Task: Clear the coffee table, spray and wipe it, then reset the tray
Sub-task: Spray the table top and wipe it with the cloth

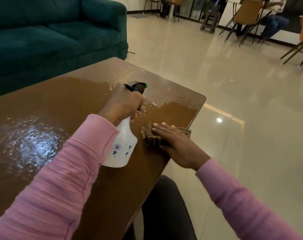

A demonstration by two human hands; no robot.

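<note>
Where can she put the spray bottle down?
Dry bare wood lies on the table toward the sofa, beyond the wet patch. Crowded: the right edge, where the right hand presses the cloth beside the spray bottle.

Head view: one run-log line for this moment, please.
phase: spray and wipe | left hand: grips spray bottle | right hand: flat on cloth | coffee table: wet patches

Place: lounge-type hall | teal sofa (52, 32) beyond left grip (124, 106) | tan chairs (247, 11), stool (210, 20) far past right grip (175, 144) | glossy tiled floor (181, 58)
</note>
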